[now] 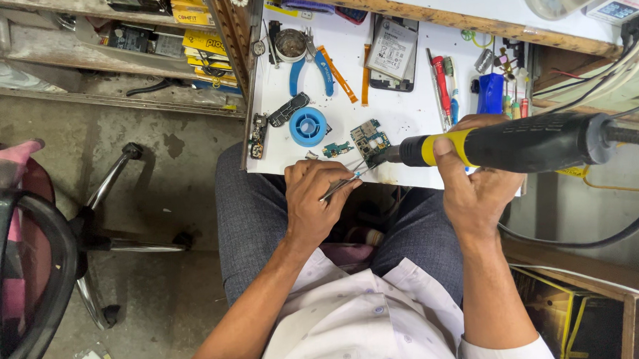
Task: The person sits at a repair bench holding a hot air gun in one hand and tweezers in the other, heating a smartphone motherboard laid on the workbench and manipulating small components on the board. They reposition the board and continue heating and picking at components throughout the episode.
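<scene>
- Head view — the left hand [319, 201] is closed in a pinch on slim metal tweezers [343, 183]; their tips reach forward and to the right, toward the green circuit board [369, 139] lying near the front edge of the white worktable [403, 111].
- The right hand [471, 187] is wrapped fully around the black-and-yellow hot-air handpiece [519, 143], thumb laid over the yellow band; its long axis runs nearly level across the picture, the nozzle pointing left at the board, the cable trailing off to the right.
- The board sits just ahead of both hands, between tweezer tips and nozzle; the left hand is the nearer; whether the tips touch the board I cannot tell.
- A smaller green board piece [337, 149] lies just left of the main one; a blue round reel [308, 126] stands beside it.
- Containers — a small round metal tin [290, 44] at the back of the table; its contents are too small to make out; an opened phone [393, 53] lies well back, blue-handled pliers [315, 68] beside the tin.
</scene>
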A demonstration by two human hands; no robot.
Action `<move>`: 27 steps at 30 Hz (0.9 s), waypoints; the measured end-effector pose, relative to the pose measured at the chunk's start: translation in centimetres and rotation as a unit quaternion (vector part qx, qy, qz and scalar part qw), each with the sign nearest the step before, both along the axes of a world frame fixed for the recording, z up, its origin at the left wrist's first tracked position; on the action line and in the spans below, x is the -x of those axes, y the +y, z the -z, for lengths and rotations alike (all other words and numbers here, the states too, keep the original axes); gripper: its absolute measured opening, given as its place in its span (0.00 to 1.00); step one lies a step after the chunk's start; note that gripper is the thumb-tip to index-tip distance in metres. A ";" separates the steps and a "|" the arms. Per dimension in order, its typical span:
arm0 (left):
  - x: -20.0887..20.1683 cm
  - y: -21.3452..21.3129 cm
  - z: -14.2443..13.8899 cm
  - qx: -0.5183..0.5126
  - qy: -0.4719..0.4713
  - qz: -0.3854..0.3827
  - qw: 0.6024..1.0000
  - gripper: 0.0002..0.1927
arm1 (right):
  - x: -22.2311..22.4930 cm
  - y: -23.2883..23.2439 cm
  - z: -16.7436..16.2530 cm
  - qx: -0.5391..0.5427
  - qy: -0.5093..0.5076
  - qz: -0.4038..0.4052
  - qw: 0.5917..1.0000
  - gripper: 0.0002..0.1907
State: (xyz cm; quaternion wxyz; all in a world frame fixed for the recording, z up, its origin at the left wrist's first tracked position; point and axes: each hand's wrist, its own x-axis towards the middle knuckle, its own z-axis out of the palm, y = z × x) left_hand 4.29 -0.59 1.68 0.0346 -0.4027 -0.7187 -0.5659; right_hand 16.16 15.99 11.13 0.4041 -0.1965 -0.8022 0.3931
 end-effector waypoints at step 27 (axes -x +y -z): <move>-0.1 -0.1 -0.5 0.010 0.030 0.019 0.999 0.11 | 0.0 0.0 0.0 -0.005 -0.007 0.004 1.000 0.08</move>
